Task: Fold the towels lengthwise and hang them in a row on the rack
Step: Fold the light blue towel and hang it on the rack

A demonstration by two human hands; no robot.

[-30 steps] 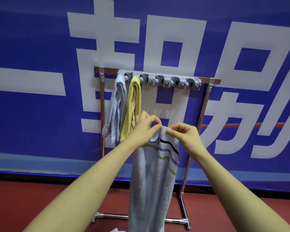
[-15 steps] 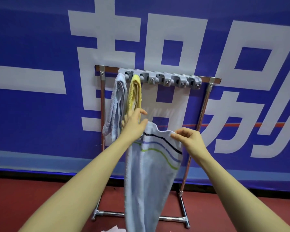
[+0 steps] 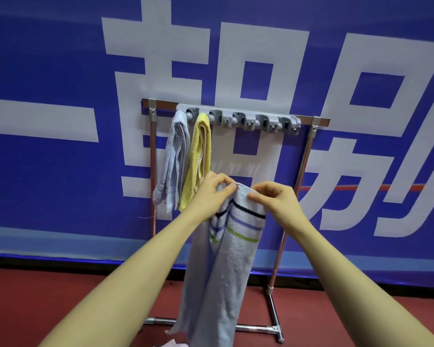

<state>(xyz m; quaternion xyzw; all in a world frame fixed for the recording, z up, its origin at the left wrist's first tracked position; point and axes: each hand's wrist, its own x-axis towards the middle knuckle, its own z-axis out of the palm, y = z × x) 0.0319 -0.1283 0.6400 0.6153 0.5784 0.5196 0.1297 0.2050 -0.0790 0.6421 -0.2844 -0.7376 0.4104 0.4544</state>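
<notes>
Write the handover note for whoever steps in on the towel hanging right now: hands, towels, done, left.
Left hand: pinches the top edge of the striped towel.
Right hand: pinches the same edge beside it; the towel hangs down in front of the rack, folded lengthwise, touching no clip.
Done: the pale blue towel and the yellow towel hang side by side at the left end of the grey clip bar.
Left: hang the striped towel, probably in the next free clip right of the yellow one. A bit of pale cloth shows at the bottom edge; what it is cannot be told.

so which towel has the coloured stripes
The pale blue towel pinched by both hands, left hand and right hand; the two hung towels are plain.
</notes>
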